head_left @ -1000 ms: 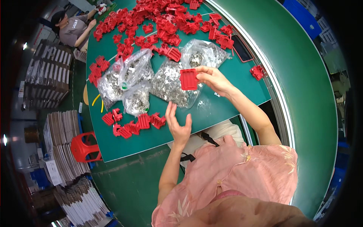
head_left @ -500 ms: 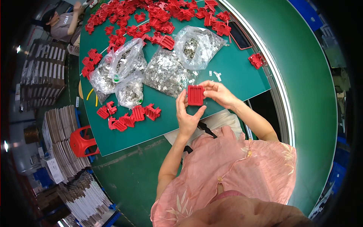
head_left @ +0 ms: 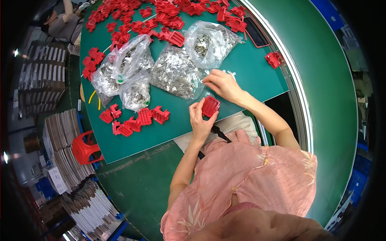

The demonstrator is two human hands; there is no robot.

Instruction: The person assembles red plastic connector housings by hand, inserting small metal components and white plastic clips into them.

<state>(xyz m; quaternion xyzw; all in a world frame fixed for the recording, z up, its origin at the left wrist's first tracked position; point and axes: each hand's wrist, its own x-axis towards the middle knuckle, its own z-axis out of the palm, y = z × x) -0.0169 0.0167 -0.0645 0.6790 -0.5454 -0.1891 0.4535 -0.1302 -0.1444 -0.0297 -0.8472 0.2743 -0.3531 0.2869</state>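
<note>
My left hand (head_left: 201, 122) grips a red slotted plastic housing (head_left: 210, 107) by its sides, tilted, near the front edge of the green table (head_left: 169, 132). My right hand (head_left: 225, 86) is off the housing, beyond it, its fingertips drawn together at the edge of a clear bag of small metal pieces (head_left: 175, 76). Whether a piece is between those fingertips is too small to tell. A few loose metal clips (head_left: 232, 74) lie just past the right hand, partly hidden by it.
More clear bags (head_left: 211, 44) of metal pieces stand mid-table. Red housings are heaped (head_left: 169, 18) at the far side, with several in a row (head_left: 144, 116) at the left front. A phone (head_left: 256, 33) lies at the far right; yellow-handled pliers (head_left: 92, 97) at left. Another person (head_left: 60, 26) sits far left.
My right hand has left the red housing and moved away to the bag's edge. The housing, still in my left hand, has turned and tilted. The whole view has shifted slightly.
</note>
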